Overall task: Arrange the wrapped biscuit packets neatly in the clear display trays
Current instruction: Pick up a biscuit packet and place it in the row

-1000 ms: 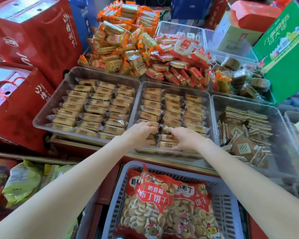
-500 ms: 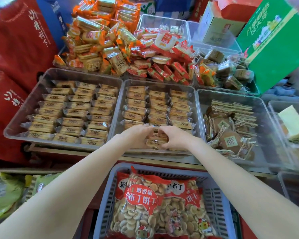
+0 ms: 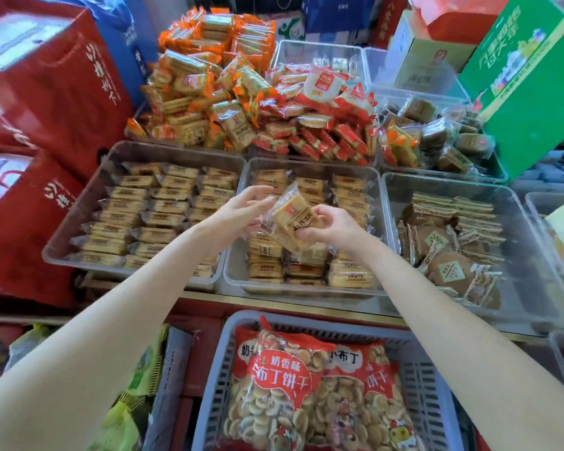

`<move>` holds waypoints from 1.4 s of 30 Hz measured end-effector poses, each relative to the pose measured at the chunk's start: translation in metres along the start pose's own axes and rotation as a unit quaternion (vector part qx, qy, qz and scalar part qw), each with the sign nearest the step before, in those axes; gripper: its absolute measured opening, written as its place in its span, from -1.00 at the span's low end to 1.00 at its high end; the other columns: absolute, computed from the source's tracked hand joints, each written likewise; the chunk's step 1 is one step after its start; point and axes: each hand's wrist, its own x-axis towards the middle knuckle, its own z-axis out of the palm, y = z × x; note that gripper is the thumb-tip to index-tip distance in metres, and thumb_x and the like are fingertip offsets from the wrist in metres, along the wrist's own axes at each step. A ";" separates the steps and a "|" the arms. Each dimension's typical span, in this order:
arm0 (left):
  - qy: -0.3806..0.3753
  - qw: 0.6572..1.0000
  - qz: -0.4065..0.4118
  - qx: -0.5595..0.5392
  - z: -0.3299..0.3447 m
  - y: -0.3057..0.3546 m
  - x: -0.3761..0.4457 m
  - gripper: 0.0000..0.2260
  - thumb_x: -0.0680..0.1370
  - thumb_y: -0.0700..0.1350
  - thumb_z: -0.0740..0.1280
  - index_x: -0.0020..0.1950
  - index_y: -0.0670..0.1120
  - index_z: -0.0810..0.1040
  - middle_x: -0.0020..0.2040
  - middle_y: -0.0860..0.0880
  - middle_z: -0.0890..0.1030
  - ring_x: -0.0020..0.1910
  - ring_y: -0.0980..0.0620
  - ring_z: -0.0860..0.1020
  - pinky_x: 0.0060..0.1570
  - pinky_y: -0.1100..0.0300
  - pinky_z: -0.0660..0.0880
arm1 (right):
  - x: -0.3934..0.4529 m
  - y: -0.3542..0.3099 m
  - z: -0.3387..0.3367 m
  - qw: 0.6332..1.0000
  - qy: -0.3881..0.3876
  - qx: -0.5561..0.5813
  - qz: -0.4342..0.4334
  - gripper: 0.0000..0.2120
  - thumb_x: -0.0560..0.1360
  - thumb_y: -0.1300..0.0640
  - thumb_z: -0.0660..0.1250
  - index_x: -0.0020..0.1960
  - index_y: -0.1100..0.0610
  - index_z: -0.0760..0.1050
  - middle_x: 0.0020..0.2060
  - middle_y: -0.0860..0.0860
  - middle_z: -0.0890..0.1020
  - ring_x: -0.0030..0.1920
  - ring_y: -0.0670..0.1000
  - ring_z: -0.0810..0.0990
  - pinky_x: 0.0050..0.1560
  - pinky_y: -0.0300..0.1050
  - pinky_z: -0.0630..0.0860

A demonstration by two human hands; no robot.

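Shop counter, clear trays: packets lifted from centre tray (image 3: 238,255).
Left hand (image 3: 238,219) and right hand (image 3: 329,226), earlier pressing rows, now jointly hold biscuit packets (image 3: 290,219) mid-frame; re-placement likely next.

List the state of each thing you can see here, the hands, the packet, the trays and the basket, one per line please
left hand: raised above the middle tray, fingers on the packet
right hand: gripping the packet from the other side
biscuit packet: lifted, tilted, wrapper sealed
left tray: filled with neat rows
middle tray: mostly filled with rows
right tray: partly filled, packets loose
grey basket: holding large sealed biscuit bags
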 end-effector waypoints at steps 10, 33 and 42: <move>0.049 0.994 0.018 -0.092 -0.014 0.008 -0.019 -0.61 0.52 -0.25 0.35 0.31 -0.03 0.40 -0.11 -0.01 0.65 -0.12 0.08 0.62 -0.12 0.31 0.55 | -0.005 -0.011 -0.006 0.912 0.103 0.397 -0.010 -0.55 0.50 0.26 0.31 0.35 0.26 0.29 -0.05 0.16 0.67 -0.16 0.09 0.68 -0.04 -0.06 0.63; 0.227 0.961 -0.010 -0.160 -0.104 -0.049 -0.012 -0.77 0.56 -0.26 0.29 0.08 0.06 0.45 0.09 -0.15 0.60 -0.02 0.01 0.61 -0.11 0.26 0.57 | 0.101 -0.013 0.069 0.986 0.160 0.042 -0.020 -0.58 0.50 0.24 0.37 0.33 0.07 0.43 0.14 0.06 0.58 -0.08 -0.09 0.61 -0.14 -0.25 0.58; 0.138 0.970 0.036 -0.196 -0.103 -0.041 -0.015 -0.75 0.57 -0.27 0.25 0.19 0.01 0.42 0.04 -0.05 0.62 -0.02 0.04 0.59 0.00 0.23 0.51 | 0.100 -0.020 0.058 0.955 0.175 -0.236 0.032 -0.52 0.52 -0.03 0.34 0.35 0.18 0.38 0.28 0.13 0.36 0.14 0.06 0.47 0.13 -0.16 0.38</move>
